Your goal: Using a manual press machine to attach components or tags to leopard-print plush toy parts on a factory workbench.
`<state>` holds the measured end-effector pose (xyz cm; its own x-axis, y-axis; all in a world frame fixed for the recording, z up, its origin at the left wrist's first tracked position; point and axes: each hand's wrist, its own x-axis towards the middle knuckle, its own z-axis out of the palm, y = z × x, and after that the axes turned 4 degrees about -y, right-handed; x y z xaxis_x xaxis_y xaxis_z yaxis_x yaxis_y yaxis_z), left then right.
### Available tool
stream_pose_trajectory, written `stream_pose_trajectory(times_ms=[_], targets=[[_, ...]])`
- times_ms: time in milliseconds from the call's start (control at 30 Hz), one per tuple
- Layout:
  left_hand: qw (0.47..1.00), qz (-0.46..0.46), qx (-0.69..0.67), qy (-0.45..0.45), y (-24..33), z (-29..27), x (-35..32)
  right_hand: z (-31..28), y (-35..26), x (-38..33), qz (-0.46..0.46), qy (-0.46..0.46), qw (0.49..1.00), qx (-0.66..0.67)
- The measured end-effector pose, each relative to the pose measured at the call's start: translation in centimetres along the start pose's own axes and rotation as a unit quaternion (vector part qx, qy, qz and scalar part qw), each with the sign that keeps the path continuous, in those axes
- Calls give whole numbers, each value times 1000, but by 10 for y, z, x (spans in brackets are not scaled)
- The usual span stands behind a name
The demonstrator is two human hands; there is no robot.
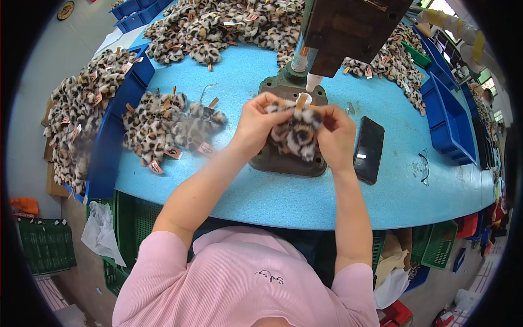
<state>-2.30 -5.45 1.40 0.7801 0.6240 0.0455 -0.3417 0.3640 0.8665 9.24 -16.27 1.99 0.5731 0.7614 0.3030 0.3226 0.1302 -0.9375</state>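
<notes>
Between my two hands is a leopard-print plush piece (298,136) with a brown tab (301,101) at its top. My left hand (256,124) pinches its left upper edge, thumb laid across the fur. On the other side my right hand (335,136) grips the right upper edge with bent fingers. The piece is held over the dark metal base of a press (289,165), just below the white tip (313,83) of its upper part. Whether the fur touches the press cannot be made out.
Left of my arm lie several loose plush pieces (155,122) with tags. A blue bin (103,163) heaped with more stands farther left. Right of the press are a black phone (369,150), a pair of glasses (424,166) and a blue tray (448,122). Plush piles (218,27) cover the back.
</notes>
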Motion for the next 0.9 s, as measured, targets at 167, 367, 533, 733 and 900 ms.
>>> stream_pose_trajectory(times_ms=[167,367,533,733,900], targets=[[979,83,167,86,4,7,31,3,5,37,-74,59,986,-138],[985,-66,158,38,5,-11,47,-9,35,55,92,-119,989,-12],[984,-116,133,5,8,-8,47,-10,44,52,75,-130,989,13],[946,10,311,-90,16,12,31,-5,32,36,33,-76,995,-64],[944,-29,320,-75,18,15,35,-22,10,49,153,-138,963,172]])
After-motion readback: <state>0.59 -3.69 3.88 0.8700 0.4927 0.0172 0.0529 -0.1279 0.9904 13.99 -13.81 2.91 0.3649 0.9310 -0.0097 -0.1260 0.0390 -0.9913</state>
